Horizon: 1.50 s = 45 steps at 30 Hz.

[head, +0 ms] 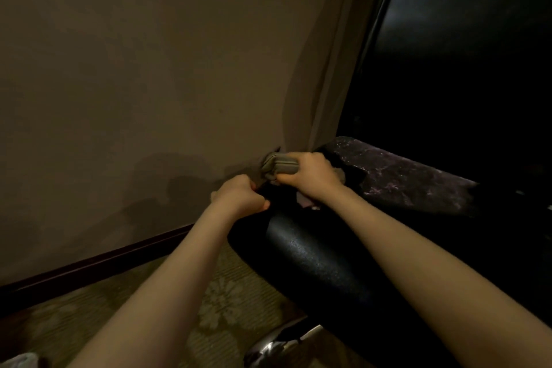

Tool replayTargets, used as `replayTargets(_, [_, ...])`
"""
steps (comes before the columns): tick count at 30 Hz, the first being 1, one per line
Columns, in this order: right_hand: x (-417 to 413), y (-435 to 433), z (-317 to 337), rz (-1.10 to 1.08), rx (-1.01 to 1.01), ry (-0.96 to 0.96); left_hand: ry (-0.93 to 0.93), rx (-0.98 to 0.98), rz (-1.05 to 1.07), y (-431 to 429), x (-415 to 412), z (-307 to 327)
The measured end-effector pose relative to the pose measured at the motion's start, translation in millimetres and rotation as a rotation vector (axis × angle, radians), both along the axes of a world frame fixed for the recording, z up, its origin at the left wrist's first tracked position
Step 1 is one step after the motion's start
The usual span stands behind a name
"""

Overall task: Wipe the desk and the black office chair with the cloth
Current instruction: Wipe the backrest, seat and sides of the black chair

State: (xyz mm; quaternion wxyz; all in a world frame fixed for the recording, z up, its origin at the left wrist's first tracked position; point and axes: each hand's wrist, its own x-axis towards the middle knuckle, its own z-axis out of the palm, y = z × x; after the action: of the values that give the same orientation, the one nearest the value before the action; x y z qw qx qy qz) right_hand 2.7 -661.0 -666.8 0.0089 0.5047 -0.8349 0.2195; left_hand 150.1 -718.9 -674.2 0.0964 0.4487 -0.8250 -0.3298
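The black office chair (322, 260) fills the right half of the view, its leather worn and flaking on the armrest (397, 176). My right hand (310, 176) is closed on a folded grey-beige cloth (277, 166) and presses it against the front end of that armrest. Just left and below, my left hand (239, 196) is closed around the dark edge of the chair. The desk is not in view.
A plain beige wall (149, 84) stands close behind the hands, with a dark skirting board (89, 266) along its foot. Patterned carpet (227, 302) lies below. A shiny chrome chair base (277, 343) shows at the bottom. A dark panel (463, 39) rises at the right.
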Motion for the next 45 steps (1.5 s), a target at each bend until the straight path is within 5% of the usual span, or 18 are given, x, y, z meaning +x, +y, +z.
replayTargets(6, [-35.5, 2.5, 2.7, -0.240, -0.046, -0.022, -0.197, -0.252, -0.021, 15.2, -0.9, 1.6])
replayTargets(10, [-31.6, 27.6, 21.7, -0.305, -0.248, -0.090, -0.317, -0.348, -0.096, 21.9, -6.5, 15.7])
replayTargets(15, [-74.5, 127.8, 41.4, -0.613, -0.379, -0.101, -0.286, -0.241, -0.145, 20.0, -29.5, 22.8])
replayTargets(21, [-125.8, 240.4, 20.8, -1.004, -0.275, -0.185, -0.138, -0.401, -0.296, 54.5, -87.3, 20.3])
replayTargets(26, [-134.8, 236.4, -0.9, -0.984, -0.055, -0.095, -0.335, -0.337, -0.254, 48.3, -118.4, 23.9])
replayTargets(29, [-144.8, 228.5, -1.6, -1.029, -0.060, -0.080, -0.349, -0.201, -0.111, 27.6, -111.8, 20.2])
replayTargets(35, [-123.1, 153.3, -5.2, -1.087, -0.121, -0.082, -0.320, -0.200, -0.149, 19.3, -108.7, 11.8])
replayTargets(45, [-65.8, 14.1, 5.9, -0.729, -0.215, -0.317, -0.326, -0.208, -0.126, 18.8, -108.6, 9.6])
